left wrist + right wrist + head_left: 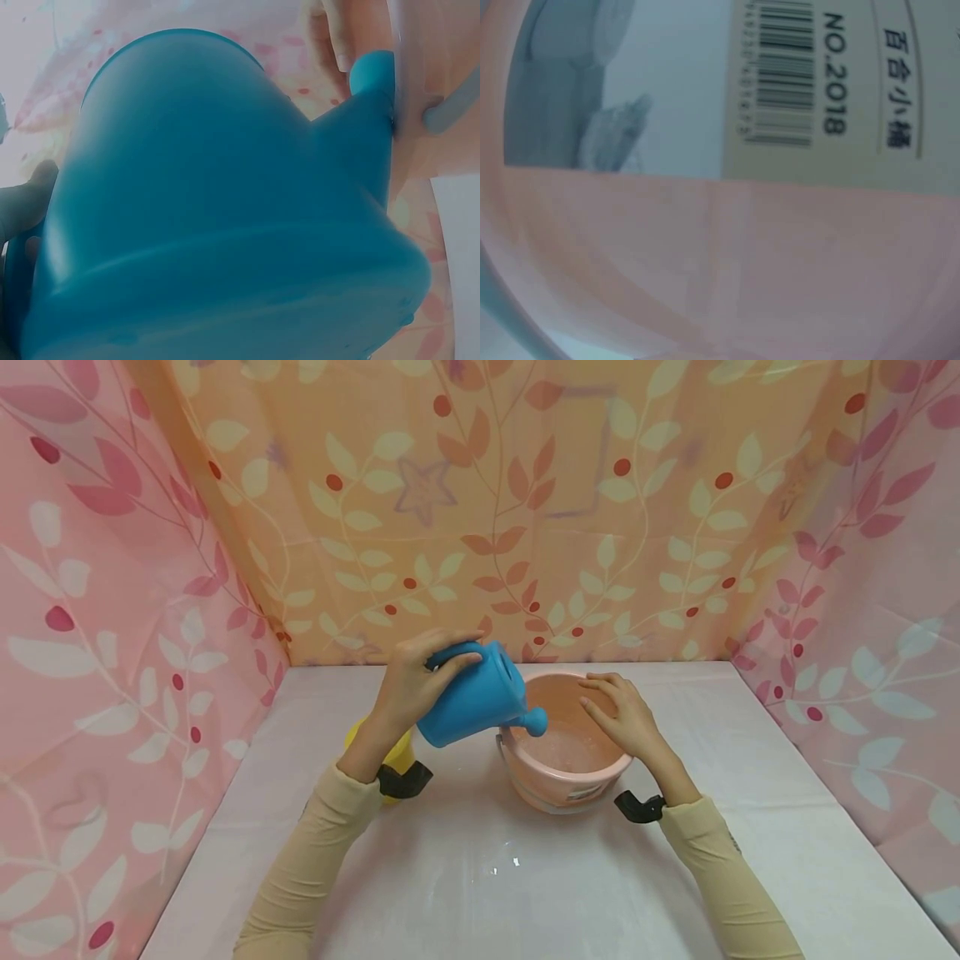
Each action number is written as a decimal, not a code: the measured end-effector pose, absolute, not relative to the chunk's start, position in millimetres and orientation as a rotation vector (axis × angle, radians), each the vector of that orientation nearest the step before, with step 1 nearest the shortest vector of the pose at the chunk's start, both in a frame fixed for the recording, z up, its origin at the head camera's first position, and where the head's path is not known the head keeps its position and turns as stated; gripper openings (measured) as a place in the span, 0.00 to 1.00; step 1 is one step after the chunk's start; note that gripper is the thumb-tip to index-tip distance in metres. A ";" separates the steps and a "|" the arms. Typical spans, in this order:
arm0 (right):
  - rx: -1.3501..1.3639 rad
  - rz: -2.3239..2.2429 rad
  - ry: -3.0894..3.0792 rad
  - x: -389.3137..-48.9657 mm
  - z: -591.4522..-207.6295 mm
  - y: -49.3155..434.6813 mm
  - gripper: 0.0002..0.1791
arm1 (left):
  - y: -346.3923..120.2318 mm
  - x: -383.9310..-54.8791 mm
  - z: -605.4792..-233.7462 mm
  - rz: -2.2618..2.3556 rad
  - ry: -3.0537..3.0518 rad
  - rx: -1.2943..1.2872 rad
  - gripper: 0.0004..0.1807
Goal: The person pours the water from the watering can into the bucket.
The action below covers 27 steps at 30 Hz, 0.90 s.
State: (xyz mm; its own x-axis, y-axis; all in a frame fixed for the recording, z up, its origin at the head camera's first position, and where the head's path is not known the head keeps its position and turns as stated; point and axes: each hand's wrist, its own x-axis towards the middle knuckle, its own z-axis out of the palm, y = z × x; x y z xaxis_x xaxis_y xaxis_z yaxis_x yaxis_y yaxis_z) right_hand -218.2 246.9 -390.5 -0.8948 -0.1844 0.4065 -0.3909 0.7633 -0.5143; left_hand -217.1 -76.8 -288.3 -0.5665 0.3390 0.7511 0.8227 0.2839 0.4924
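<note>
My left hand (427, 677) grips the handle of a blue watering can (472, 697). The can is tilted to the right, its round spout head (536, 722) over the left rim of a pink bucket (547, 783). In the left wrist view the can's side and base (202, 187) fill most of the picture, with the spout against the bucket's edge. At the bucket's right rim, my right hand (626, 718) holds on, thumb and some fingertips over the inside. The right wrist view shows the bucket's label (840, 90) up close.
Behind my left wrist stands a yellow container (401, 760), partly hidden. Small shiny drops (516, 862) lie on the white tabletop (465, 902). Patterned cloth (495, 527) hangs at the back and along both sides. Each wrist carries a black camera mount (405, 781).
</note>
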 end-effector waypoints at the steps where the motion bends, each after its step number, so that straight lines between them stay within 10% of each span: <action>1: 0.443 0.873 -2.628 -218.3 -390.6 247.0 0.20 | -76.7 -217.2 -288.3 -1.238 -2.047 -1.039 0.18; 27: 0.457 0.871 -2.620 -218.0 -390.9 246.7 0.20 | -72.7 -216.4 -280.6 -1.199 -2.079 -1.066 0.18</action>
State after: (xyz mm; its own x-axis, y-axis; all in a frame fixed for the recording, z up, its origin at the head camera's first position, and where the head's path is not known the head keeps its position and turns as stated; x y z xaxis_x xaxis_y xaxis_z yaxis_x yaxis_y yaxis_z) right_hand -218.0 246.7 -390.9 -0.8900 -0.1922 0.4134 -0.4014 0.7603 -0.5107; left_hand -216.4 -72.7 -280.6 -0.5619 0.3755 0.7371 0.8260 0.3023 0.4757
